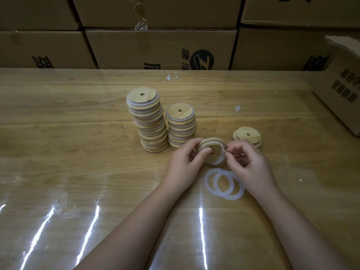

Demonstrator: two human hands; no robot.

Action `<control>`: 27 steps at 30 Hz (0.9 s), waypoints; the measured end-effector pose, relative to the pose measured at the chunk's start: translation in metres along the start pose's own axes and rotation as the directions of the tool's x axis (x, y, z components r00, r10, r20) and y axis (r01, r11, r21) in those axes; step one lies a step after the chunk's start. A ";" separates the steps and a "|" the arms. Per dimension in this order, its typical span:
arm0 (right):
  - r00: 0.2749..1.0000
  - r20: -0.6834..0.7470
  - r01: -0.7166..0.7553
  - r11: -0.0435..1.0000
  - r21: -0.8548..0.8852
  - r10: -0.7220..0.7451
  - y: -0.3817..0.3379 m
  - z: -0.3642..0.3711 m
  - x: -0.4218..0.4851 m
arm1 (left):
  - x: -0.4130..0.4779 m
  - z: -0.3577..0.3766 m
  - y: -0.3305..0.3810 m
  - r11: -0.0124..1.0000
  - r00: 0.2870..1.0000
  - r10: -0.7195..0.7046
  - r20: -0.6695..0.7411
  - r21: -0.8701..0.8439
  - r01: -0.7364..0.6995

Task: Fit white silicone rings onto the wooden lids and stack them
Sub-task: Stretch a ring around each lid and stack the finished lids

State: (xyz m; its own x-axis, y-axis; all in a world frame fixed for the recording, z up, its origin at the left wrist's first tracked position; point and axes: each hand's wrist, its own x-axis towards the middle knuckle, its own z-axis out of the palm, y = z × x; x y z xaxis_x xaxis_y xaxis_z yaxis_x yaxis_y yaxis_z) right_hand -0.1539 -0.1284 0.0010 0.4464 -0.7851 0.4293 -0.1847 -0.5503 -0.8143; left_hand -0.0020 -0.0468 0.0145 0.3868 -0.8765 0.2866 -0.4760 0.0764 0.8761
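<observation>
Just above the desk (pixel 78 133), a wooden lid (pixel 211 151) is held tilted, the left hand (pixel 185 164) clamped on its left rim while the right hand (pixel 247 162) pinches a white silicone ring (pixel 219 161) against its right edge. Loose rings (pixel 224 184) lie overlapping below the hands; two stacks of ringed lids (pixel 152 121) stand beyond, a few bare lids (pixel 247 136) to the right, and cardboard boxes (pixel 159 47) behind.

Dim, dark-cornered wide-angle view; white glare streaks the glossy table (pixel 58 191) film.
</observation>
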 end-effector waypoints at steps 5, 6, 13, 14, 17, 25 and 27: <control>1.000 0.012 0.023 1.000 -0.020 -0.023 0.000 0.003 -0.003 | -0.002 0.003 -0.003 0.992 0.999 0.002 -0.041 0.124 0.003; 0.999 0.015 0.039 0.999 -0.038 -0.038 0.000 0.003 -0.003 | -0.002 0.004 -0.003 0.989 0.999 0.022 -0.038 0.144 -0.016; 0.986 -0.001 0.164 0.974 -0.154 -0.166 0.000 0.001 -0.002 | -0.003 0.005 0.000 0.933 0.984 0.178 -0.014 0.320 -0.164; 0.987 -0.014 0.159 0.979 -0.131 -0.162 0.000 0.001 -0.001 | -0.003 0.005 0.000 0.936 0.984 0.178 -0.014 0.310 -0.165; 0.990 -0.043 0.132 0.987 -0.087 -0.137 0.000 0.000 -0.001 | -0.002 0.004 0.000 0.951 0.987 0.162 -0.008 0.267 -0.154; 0.988 -0.082 0.126 0.992 -0.030 -0.128 -0.001 0.001 0.001 | -0.001 0.005 0.000 0.933 0.984 0.179 0.010 0.316 -0.173; 0.990 -0.087 0.107 0.994 -0.015 -0.108 -0.001 0.000 0.001 | -0.001 0.005 0.001 0.928 0.982 0.189 0.008 0.325 -0.181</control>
State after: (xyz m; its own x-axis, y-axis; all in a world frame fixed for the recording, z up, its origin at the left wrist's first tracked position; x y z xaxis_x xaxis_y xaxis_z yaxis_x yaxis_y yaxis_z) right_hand -0.1528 -0.1285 0.0022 0.3861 -0.7425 0.5473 -0.1490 -0.6357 -0.7574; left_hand -0.0069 -0.0481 0.0127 0.2836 -0.8500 0.4439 -0.7689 0.0751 0.6350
